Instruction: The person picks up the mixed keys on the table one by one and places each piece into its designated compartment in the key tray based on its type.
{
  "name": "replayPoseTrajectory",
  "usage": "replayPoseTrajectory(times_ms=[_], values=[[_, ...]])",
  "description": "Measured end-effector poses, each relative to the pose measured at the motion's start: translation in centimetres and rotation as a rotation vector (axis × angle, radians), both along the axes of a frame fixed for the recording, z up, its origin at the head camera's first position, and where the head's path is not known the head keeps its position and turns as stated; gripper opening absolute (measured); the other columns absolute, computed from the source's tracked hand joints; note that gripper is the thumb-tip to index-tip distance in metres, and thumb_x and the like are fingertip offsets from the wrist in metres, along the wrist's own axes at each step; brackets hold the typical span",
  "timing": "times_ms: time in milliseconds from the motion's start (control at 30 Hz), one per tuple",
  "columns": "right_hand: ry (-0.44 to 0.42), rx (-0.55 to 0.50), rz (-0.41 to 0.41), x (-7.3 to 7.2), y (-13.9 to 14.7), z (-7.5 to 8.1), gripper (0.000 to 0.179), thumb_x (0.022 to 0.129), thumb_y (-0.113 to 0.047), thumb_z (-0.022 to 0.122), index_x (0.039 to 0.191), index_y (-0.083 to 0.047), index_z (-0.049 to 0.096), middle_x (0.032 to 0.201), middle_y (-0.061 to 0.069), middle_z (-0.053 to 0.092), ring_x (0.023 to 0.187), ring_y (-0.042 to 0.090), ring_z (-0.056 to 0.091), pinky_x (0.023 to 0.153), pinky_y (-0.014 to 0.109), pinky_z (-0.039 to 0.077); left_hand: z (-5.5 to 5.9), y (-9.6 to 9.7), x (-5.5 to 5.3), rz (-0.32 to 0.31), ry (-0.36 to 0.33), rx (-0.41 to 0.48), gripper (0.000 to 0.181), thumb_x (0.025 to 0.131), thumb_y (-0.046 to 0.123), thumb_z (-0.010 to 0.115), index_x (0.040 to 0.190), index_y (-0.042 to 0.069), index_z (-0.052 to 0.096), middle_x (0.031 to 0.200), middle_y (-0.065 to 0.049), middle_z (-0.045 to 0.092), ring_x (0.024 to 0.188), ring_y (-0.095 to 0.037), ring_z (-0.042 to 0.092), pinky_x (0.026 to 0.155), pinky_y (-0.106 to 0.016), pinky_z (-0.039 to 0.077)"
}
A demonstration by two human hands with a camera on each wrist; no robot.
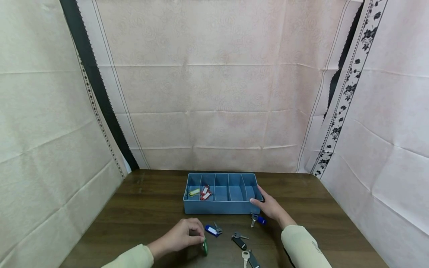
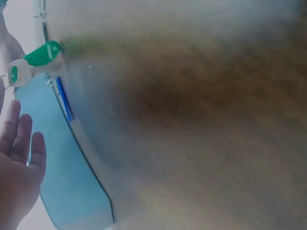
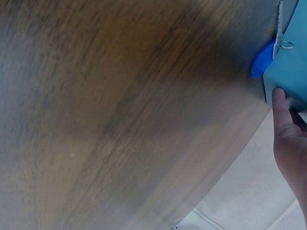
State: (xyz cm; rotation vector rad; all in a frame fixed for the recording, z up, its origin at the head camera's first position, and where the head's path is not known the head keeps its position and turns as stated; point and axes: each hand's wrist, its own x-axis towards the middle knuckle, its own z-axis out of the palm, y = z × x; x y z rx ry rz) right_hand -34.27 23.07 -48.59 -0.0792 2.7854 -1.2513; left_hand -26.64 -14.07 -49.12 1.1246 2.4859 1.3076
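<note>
My left hand (image 1: 187,234) pinches a green key tag (image 1: 205,246) between thumb and fingertips, low over the table in front of the box. In the left wrist view the green tag (image 2: 43,53) hangs at upper left, above the spread lower fingers (image 2: 24,136). At the right end of the blue compartment box (image 1: 221,207), my right hand (image 1: 269,204) grips the front corner, thumb on the front and fingers along the end wall. Close below that hand lies a key with a blue tag (image 1: 260,220), also near the box in the right wrist view.
A yellow tag (image 1: 194,192) lies in the box's leftmost compartment, red tags (image 1: 205,193) in the one beside it. On the brown table (image 1: 151,208) are a second blue-tagged key (image 1: 212,230) and two dark-tagged keys (image 1: 239,242). Pale cloth (image 1: 214,93) hangs around the table.
</note>
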Motion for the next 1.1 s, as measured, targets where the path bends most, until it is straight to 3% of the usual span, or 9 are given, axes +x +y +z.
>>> replayPoseTrajectory(times_ms=[267,467,767,1100], values=[[-0.003,-0.004,-0.003,0.0,0.0,-0.1,0.098,0.087,-0.071,0.054,0.16,-0.019,0.015,0.159,0.026,0.023,0.139,0.055,0.025,0.103,0.074,0.026,1.2,0.5,-0.5,0.06,-0.061,0.023,0.006,0.091,0.015,0.073,0.087,0.017,0.076,0.101,0.0,0.067,0.098,-0.011,0.058,0.083,-0.033,0.049],[-0.001,0.001,0.001,0.2,0.0,-0.1,0.097,0.089,-0.07,0.053,0.16,-0.018,0.015,0.159,0.025,0.023,0.14,0.054,0.025,0.103,0.073,0.026,1.9,0.9,-1.0,0.068,-0.042,0.052,0.005,0.092,0.016,0.072,0.088,0.014,0.076,0.103,-0.006,0.067,0.098,-0.012,0.059,0.084,-0.029,0.048],[-0.005,-0.01,-0.007,0.2,-0.1,0.0,0.097,0.088,-0.07,0.054,0.16,-0.019,0.015,0.159,0.026,0.023,0.139,0.055,0.025,0.103,0.074,0.026,3.0,1.4,-2.3,0.119,0.012,0.087,0.007,0.092,0.019,0.073,0.089,0.014,0.076,0.099,0.006,0.066,0.096,-0.013,0.06,0.086,-0.028,0.05],[0.003,-0.009,0.0,0.1,0.0,0.0,0.096,0.089,-0.069,0.054,0.16,-0.019,0.015,0.159,0.026,0.023,0.139,0.054,0.025,0.103,0.073,0.026,4.3,2.2,-3.7,0.209,0.0,0.124,0.006,0.092,0.027,0.073,0.088,0.022,0.074,0.108,-0.002,0.068,0.106,-0.019,0.057,0.096,-0.045,0.046]])
